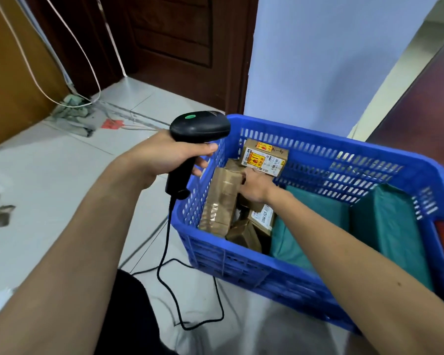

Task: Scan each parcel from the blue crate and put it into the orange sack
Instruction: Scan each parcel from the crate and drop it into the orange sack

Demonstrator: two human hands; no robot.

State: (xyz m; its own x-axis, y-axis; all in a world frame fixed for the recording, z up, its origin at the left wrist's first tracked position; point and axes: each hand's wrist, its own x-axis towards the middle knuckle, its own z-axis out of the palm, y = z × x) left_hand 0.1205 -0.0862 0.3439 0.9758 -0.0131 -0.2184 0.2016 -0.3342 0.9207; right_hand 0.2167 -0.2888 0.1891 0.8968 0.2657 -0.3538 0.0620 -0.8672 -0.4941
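The blue crate (241, 262) stands on the tiled floor and holds several parcels. My left hand (162, 157) grips a black barcode scanner (198, 126) by its handle, just left of the crate's rim. My right hand (254, 188) reaches down inside the crate, fingers curled among the brown cardboard parcels; which one it grasps I cannot tell. A tall taped brown parcel (221, 201) leans at the crate's left wall. A labelled box (264, 158) sits at the far side. Two green bags (390, 226) fill the right half. The orange sack is not in view.
The scanner's black cable (169, 285) loops across the floor in front of the crate. A dark wooden door (180, 42) and a pale wall (331, 60) rise behind. Loose wires and debris (75, 111) lie at the left wall. White cloth (241, 329) lies under the crate's near side.
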